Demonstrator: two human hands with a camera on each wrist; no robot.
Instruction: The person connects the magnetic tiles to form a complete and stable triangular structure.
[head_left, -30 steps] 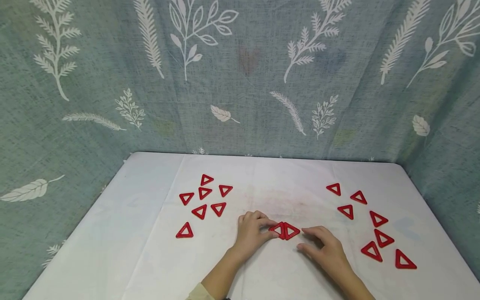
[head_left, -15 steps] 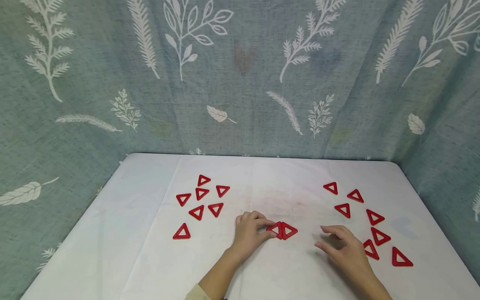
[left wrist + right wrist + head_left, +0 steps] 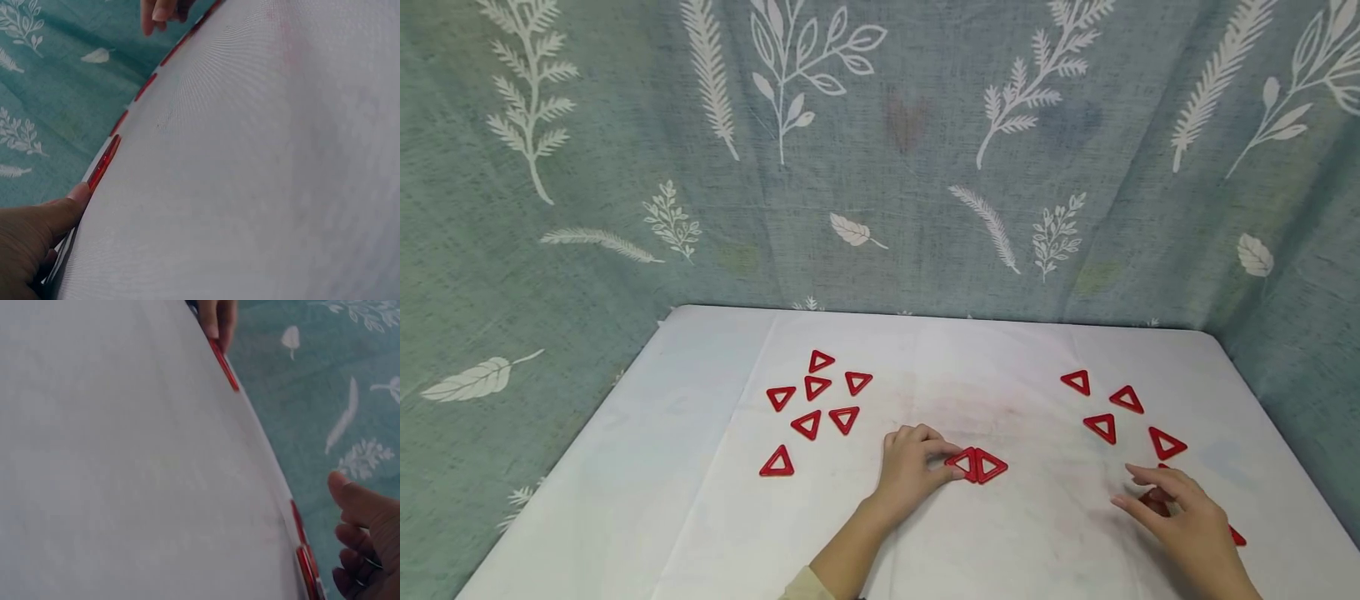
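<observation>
Two hollow red triangle pieces lie with straight sides together at mid-table in the head view. My left hand (image 3: 910, 471) pinches the left triangle (image 3: 973, 467) of this pair between thumb and fingers. Its neighbour, the right triangle (image 3: 981, 468), points rightward. Over the right-hand group hovers my right hand (image 3: 1195, 517), thumb and fingers spread apart. A red triangle (image 3: 1156, 503) shows in the gap between them, partly hidden. That hand also covers parts of other triangles. In the left wrist view, my left thumb (image 3: 78, 192) rests against a red piece (image 3: 103, 165).
Several similar triangles lie scattered at the left, among them a lone triangle (image 3: 777, 472) nearest the front. More stand at the right, including a triangle (image 3: 1086, 383) toward the back. A white cloth (image 3: 715, 517) covers the table, and a patterned curtain (image 3: 880, 208) hangs behind.
My right hand has moved right, away from the joined pair, to over the right-hand triangles. My left hand keeps its grip at the pair. The head view has shifted slightly.
</observation>
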